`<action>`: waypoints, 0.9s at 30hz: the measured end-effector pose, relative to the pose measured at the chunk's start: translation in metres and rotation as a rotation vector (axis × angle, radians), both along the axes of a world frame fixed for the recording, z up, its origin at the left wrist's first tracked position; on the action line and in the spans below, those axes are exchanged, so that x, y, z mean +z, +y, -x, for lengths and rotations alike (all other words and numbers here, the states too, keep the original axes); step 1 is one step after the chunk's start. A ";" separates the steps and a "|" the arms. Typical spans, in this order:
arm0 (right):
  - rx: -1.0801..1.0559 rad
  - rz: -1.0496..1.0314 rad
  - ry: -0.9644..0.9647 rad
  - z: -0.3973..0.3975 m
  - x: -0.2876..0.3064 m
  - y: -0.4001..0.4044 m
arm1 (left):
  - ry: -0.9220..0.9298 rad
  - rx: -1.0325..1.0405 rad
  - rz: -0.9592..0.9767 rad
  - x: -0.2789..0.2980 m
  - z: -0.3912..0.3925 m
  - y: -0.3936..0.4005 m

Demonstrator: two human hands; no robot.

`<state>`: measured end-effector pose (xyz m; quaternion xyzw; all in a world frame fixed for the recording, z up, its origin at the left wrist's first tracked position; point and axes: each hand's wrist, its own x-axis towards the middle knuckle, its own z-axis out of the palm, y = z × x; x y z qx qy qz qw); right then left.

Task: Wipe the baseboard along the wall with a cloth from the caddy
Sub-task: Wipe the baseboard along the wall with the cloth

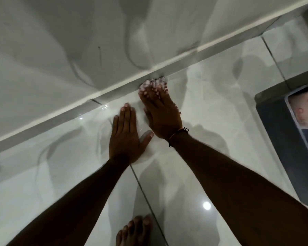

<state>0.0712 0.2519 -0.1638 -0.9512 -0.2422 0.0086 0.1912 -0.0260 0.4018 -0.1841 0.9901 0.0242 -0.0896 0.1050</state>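
Observation:
A grey baseboard (60,119) runs diagonally from lower left to upper right where the marbled wall meets the glossy floor. My right hand (162,112), with a thread bracelet at the wrist, presses a pink-and-white checked cloth (154,83) against the baseboard near the middle of the view. Most of the cloth is hidden under the fingers. My left hand (126,137) lies flat on the floor tiles just left of the right hand, fingers together, holding nothing.
A dark caddy (281,139) with a light rim stands on the floor at the right edge. My bare foot (133,231) shows at the bottom centre. Glossy white floor tiles (212,103) with dark grout lines spread around the hands.

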 end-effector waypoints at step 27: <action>-0.324 -0.023 0.045 -0.110 0.010 -0.163 | -0.032 0.026 -0.085 -0.002 0.005 0.009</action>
